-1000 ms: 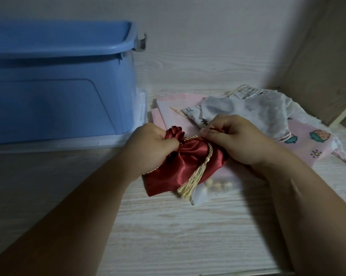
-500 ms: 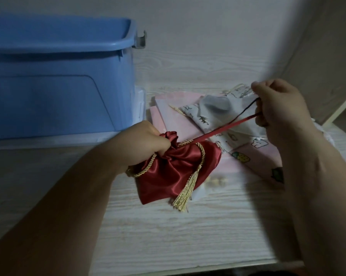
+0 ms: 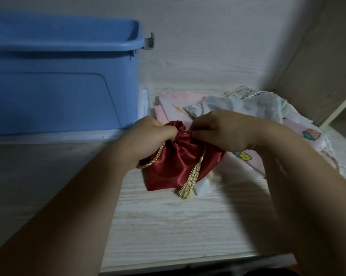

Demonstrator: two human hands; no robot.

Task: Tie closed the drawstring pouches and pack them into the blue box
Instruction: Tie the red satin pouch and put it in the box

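Pale woodgrain tabletop (image 3: 168,222), dim light: I see both hands on a red satin pouch (image 3: 174,166) at centre.

Blue box (image 3: 62,76) stands open-topped at far left, well clear of the pouch; a heap of pink and white printed pouches (image 3: 247,110) lies behind and to the right, partly hidden by my view of the right hand (image 3: 226,132). Pouch is glossy, neck gathered, gold cord (image 3: 152,158) looping left, gold tassel (image 3: 190,180) hanging over its front. Neck points away toward the wall, long axis roughly near-far, tilted a bit left. Left hand (image 3: 150,134) is fisted round the gathered neck. Right hand's fingers are pinched at the neck, probably on the drawstring; too dark to confirm.
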